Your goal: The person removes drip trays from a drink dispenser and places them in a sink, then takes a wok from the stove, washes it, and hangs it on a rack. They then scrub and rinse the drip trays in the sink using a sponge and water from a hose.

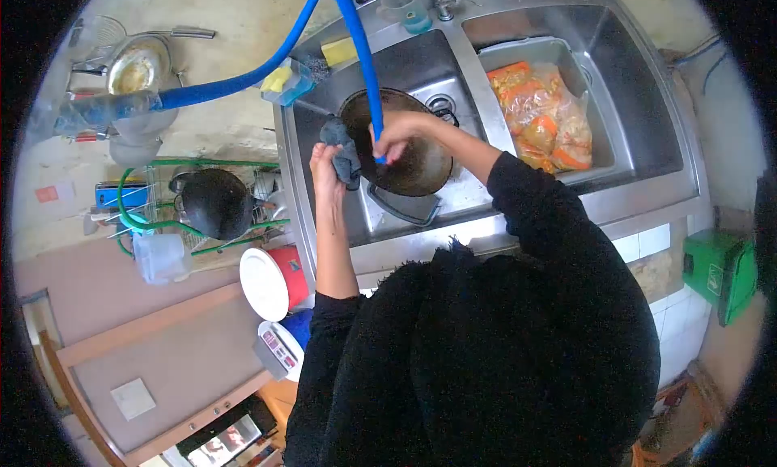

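Dark wok point(421, 169) inside the left basin of the double steel sink point(469, 70), about midway between the basin's far and near edges. Right hand point(396, 137): fingers curled round the end of a blue hose point(362, 54), over the bowl; water flow can't be made out. Left hand point(324, 166): fingers closed together, pinching a bunched grey cloth point(346, 159) at the wok's left rim. Judged good practice: hose mouth low within the rim, limiting splash; cloth pressed flat. Green bin point(716, 274) bears a pale emblem; lettering illegible.
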Demonstrator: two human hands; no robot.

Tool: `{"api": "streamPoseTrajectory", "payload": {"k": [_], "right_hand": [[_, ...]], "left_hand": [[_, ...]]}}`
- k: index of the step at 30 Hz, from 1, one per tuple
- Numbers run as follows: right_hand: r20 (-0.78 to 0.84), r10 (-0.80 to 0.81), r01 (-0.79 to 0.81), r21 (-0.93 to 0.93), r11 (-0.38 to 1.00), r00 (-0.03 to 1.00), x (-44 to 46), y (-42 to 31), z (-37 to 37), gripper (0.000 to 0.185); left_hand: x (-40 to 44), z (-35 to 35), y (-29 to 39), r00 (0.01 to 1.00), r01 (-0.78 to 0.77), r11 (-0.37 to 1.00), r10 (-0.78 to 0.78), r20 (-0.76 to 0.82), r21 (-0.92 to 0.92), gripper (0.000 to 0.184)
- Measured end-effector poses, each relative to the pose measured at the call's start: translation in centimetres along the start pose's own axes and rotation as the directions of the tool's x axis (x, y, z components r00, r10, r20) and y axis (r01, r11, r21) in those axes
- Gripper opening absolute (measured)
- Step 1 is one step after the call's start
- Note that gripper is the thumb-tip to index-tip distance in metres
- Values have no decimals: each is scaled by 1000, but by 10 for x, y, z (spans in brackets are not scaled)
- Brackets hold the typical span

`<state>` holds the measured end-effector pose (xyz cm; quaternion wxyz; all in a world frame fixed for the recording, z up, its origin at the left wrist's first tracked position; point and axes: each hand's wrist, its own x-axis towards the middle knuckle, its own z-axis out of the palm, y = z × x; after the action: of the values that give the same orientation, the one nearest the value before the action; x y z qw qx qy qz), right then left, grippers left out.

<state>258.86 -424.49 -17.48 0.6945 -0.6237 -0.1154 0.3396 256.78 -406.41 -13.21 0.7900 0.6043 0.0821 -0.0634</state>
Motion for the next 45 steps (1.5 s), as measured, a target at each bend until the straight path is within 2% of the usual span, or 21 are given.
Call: {"api": "streamPoseTrajectory", "payload": {"k": [3,5,6,8,9,11,15,17,19,20,23,24,25,28,34,35,37,39,42,43,45], "right_hand": [[162,117,-102,-98,990,980,1,4,-20,15],[-189,31,-97,-350,932,981,8,4,-35,17],[-191,32,-98,-348,932,981,10,-1,-34,17],[-538,-85,-52,-233,971,838,17,-21,-26,20],[-540,-87,-50,-235,971,837,20,-22,-21,20],[-380,-137,150,3,989,915,23,-20,-5,22],[-100,-50,40,-99,994,994,19,-5,-4,21],[-224,-40,-2,-185,983,974,30,-2,-11,21],[-520,-138,-29,-300,954,843,32,-14,-13,20],[-530,-135,-8,-259,966,837,39,-14,-11,19],[-384,-174,165,-55,985,907,32,-10,4,21],[-221,-133,143,32,989,966,21,-5,3,22],[-216,-133,142,29,989,967,18,-1,-4,22],[-533,-166,-31,-341,939,830,19,0,-22,24],[-302,-133,93,-145,985,944,15,3,-16,22],[-300,-134,93,-150,984,944,14,3,-17,22],[-509,-183,47,-269,962,841,14,4,-21,22],[-498,-155,31,-248,968,853,13,2,-16,22],[-111,-55,47,-75,996,992,4,-1,-2,23],[-113,-56,47,-79,996,992,5,-1,-4,23],[-353,-70,-5,-206,978,933,9,0,-8,21]], "left_hand": [[-7,5,9,999,0,1000,0,-35,-16,19],[-10,4,7,999,4,1000,-4,-41,-6,20],[-9,5,4,999,21,1000,-21,-40,-1,20],[-7,6,0,999,34,999,-34,-33,4,20],[-7,6,-1,1000,20,999,-19,-16,29,20],[-6,5,-3,1000,2,999,-2,0,52,19],[-12,8,1,999,35,998,-32,-39,54,19],[-17,10,-1,997,65,993,-59,-59,101,19],[-14,8,-7,1000,5,985,-5,-1,171,19],[-13,8,-10,999,47,990,-46,-9,135,19],[-19,17,-4,996,83,987,-78,-42,137,20],[-19,17,-1,997,74,988,-69,-43,132,20],[-21,15,1,996,84,985,-78,-46,151,21],[-24,15,-2,997,67,977,-61,-39,204,23],[-20,12,-6,1000,-4,923,9,-10,386,30],[-18,9,-8,1000,-15,927,20,-8,374,31],[-19,11,-6,999,-25,913,36,-18,406,32],[-19,11,-4,998,-36,897,52,-25,441,33],[-17,7,-7,1000,10,919,-4,-16,395,25],[-13,0,-12,1000,17,936,-9,-24,352,24],[-12,-2,-14,999,24,952,-14,-35,305,24]]}}
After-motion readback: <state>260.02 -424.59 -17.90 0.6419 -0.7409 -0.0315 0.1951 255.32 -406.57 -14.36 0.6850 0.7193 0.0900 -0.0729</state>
